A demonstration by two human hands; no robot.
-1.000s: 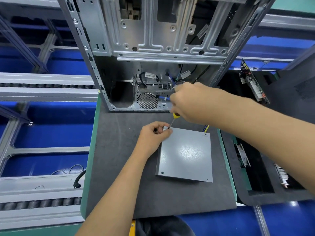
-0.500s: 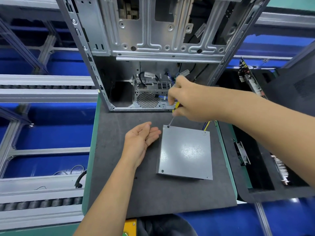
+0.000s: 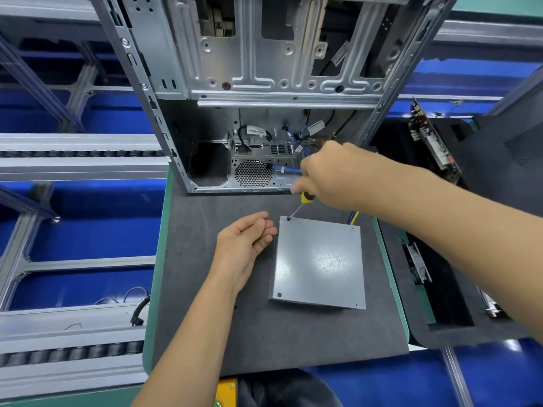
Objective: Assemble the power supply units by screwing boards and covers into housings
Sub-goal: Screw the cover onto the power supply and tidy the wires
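Driving a screw: my right hand (image 3: pixel 332 177) grips the yellow-handled screwdriver (image 3: pixel 299 205), tip in the far-left corner hole of the grey power supply cover (image 3: pixel 318 262). Unit lies flat on the dark mat (image 3: pixel 205 318), just in front of the open computer chassis (image 3: pixel 264 83). Left hand (image 3: pixel 244 245) rests on the mat beside the cover's left edge, fingers relaxed, holding nothing. Yellow wires (image 3: pixel 354 217) show at the far edge.
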